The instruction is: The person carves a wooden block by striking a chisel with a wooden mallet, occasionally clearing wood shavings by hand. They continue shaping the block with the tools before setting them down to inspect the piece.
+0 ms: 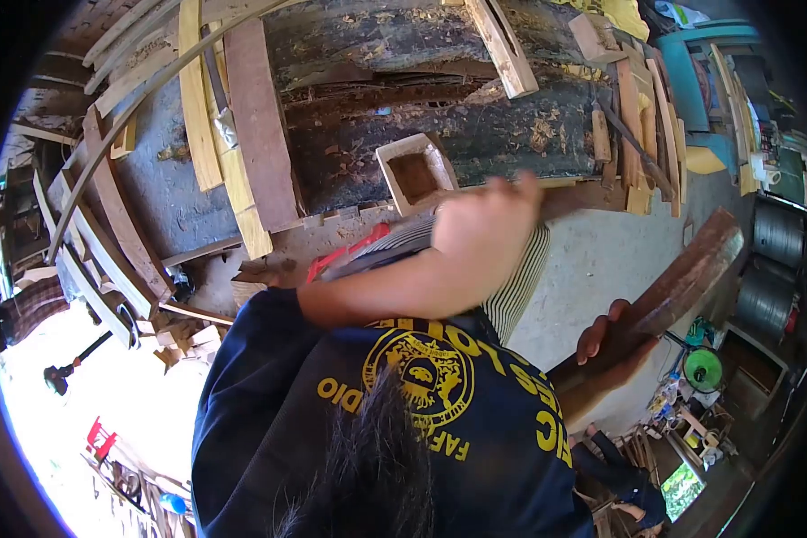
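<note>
My right hand (605,339) grips a long, thick wooden board (681,269), its fingers curled over the edge. The board slants up to the right, away from my shirt, and its far end looks paler and worn. My left hand (484,229) is closed like a fist in front of my chest and blurred by motion. Whatever its fingers hold, if anything, is hidden. A brown smear (569,199) beside it may be a piece of wood or the bench edge. Just beyond this hand, a small hollow wooden box (417,172) sits on the bench edge.
The dark workbench (350,134), strewn with shavings, spans the front. Planks (258,125) lie across its left side. A hollowed timber (502,49) rests at the back, and more wood pieces (632,117) lie at right. A green fan (702,369) stands lower right.
</note>
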